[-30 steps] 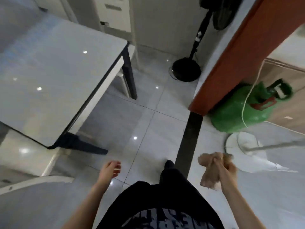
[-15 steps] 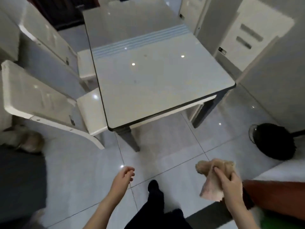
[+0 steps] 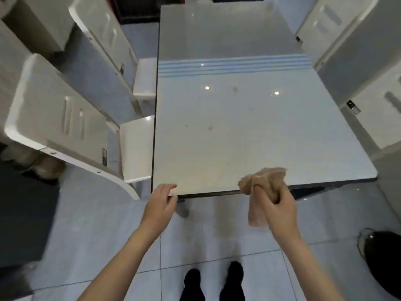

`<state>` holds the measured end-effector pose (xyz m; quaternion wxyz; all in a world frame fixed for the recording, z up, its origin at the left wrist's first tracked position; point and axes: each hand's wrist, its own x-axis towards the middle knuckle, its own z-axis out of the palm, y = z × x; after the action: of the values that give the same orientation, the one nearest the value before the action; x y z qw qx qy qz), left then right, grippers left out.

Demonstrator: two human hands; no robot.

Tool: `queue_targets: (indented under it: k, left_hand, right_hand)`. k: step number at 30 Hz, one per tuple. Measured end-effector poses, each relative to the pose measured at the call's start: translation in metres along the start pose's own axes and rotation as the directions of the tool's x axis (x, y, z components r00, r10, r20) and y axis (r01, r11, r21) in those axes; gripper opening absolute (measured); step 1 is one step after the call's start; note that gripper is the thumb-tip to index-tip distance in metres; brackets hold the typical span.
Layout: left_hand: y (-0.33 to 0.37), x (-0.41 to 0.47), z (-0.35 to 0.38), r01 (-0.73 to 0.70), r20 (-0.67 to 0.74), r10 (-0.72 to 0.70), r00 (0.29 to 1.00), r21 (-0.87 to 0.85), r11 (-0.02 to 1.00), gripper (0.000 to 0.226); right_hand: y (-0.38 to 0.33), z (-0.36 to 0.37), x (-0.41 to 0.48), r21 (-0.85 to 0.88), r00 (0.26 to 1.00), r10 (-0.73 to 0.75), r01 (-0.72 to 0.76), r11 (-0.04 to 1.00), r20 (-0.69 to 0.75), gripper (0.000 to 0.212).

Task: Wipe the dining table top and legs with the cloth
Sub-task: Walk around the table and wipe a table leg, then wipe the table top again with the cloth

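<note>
Ok so you're standing at the near short end of the worktop point(image 3: 238, 135), which fills the middle and upper part of the frame and runs lengthwise straight away from you toward the top. Your right hand point(image 3: 276, 205) is clenched around the bunched tan cloth point(image 3: 263, 181) at the lower right of centre. The top of the wad pokes up over the near edge of the worktop while a loose tail hangs down below your fist. I can't tell if the cloth is actually touching the surface yet; it looks right at the lip.

Your left hand point(image 3: 160, 202) isn't holding anything. The fingers are loosely curled and sit at the near left corner of the worktop, touching or just about touching the edge.

What matters for the wipe: the whole surface lies ahead of and above the cloth hand in the frame, so I'd guess the strokes go forward, away from you. There are a couple of small brownish spots point(image 3: 210, 127) around mid-worktop, up and left of the cloth, and the right hand is the nearer one with the cloth already in it. Two white chairs point(image 3: 71, 118) are tucked in along the left side. Legs look untouched so far: only one dark leg point(image 3: 183, 208) shows under the near edge.
</note>
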<state>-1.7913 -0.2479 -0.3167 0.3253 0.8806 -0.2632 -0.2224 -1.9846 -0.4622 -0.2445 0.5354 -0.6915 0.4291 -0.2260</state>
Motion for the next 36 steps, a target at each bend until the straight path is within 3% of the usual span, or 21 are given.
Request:
queue_targets:
  k: [3,4,6,7,9,13,15,20,24,26,29,33,34,35,36]
  left_hand:
    - [-0.003,0.049,0.008,-0.052,-0.046,0.061,0.997,0.174,0.983,0.049]
    - [-0.007,0.064,0.013,-0.055,-0.057,0.07,0.996,0.229,0.972,0.053]
    - [-0.016,0.092,0.023,-0.049,-0.072,0.078,0.994,0.346,0.937,0.059]
    - [-0.019,0.104,0.027,-0.033,-0.076,0.068,0.995,0.39,0.92,0.062]
    - [-0.024,0.124,0.032,-0.002,-0.092,0.047,0.995,0.441,0.898,0.064]
    - [-0.029,0.144,0.037,0.021,-0.124,0.043,0.991,0.473,0.881,0.057]
    - [-0.028,0.145,0.038,0.02,-0.136,0.048,0.99,0.46,0.887,0.056]
    - [-0.028,0.15,0.038,0.014,-0.176,0.06,0.983,0.392,0.92,0.056]
    - [-0.03,0.153,0.038,-0.002,-0.204,0.083,0.975,0.37,0.929,0.054]
    - [-0.032,0.154,0.037,-0.003,-0.203,0.081,0.976,0.36,0.933,0.053]
    - [-0.031,0.152,0.036,0.009,-0.184,0.063,0.981,0.362,0.932,0.054]
    - [-0.029,0.15,0.034,0.02,-0.169,0.044,0.985,0.362,0.932,0.054]
    - [-0.028,0.151,0.033,0.027,-0.166,0.036,0.985,0.362,0.932,0.054]
    - [-0.028,0.151,0.034,0.032,-0.162,0.029,0.986,0.363,0.931,0.055]
    - [-0.027,0.151,0.035,0.034,-0.155,0.025,0.988,0.364,0.931,0.055]
  right_hand:
    - [0.006,0.03,0.063,-0.249,0.964,-0.194,0.235,0.939,0.18,0.009]
    - [0.016,0.044,0.084,-0.396,0.933,-0.251,0.338,0.854,0.256,0.016]
    - [0.041,0.077,0.117,-0.655,0.864,-0.249,0.496,0.571,0.437,0.049]
    - [0.053,0.091,0.128,-0.693,0.832,-0.213,0.546,0.47,0.512,0.06]
    - [0.068,0.108,0.146,-0.637,0.743,-0.198,0.657,0.404,0.64,0.061]
    - [0.08,0.096,0.189,-0.437,0.556,-0.273,0.81,0.392,0.785,0.047]
    - [0.08,0.089,0.212,-0.398,0.533,-0.304,0.822,0.408,0.789,0.047]
    - [0.065,0.11,0.315,-0.63,0.84,-0.35,0.543,0.556,0.415,0.048]
    - [0.031,0.169,0.406,-0.708,0.937,-0.283,0.341,0.618,0.205,0.048]
    - [0.019,0.224,0.401,-0.668,0.903,-0.327,0.427,0.61,0.279,0.046]
    - [0.027,0.271,0.318,-0.517,0.718,-0.457,0.696,0.499,0.525,0.041]
    - [0.058,0.18,0.244,-0.337,0.526,-0.406,0.827,0.451,0.747,0.04]
    - [0.064,0.15,0.255,-0.327,0.503,-0.411,0.843,0.428,0.76,0.04]
    - [0.068,0.123,0.276,-0.36,0.527,-0.419,0.835,0.416,0.739,0.041]
    - [0.069,0.101,0.301,-0.437,0.601,-0.41,0.791,0.429,0.686,0.042]
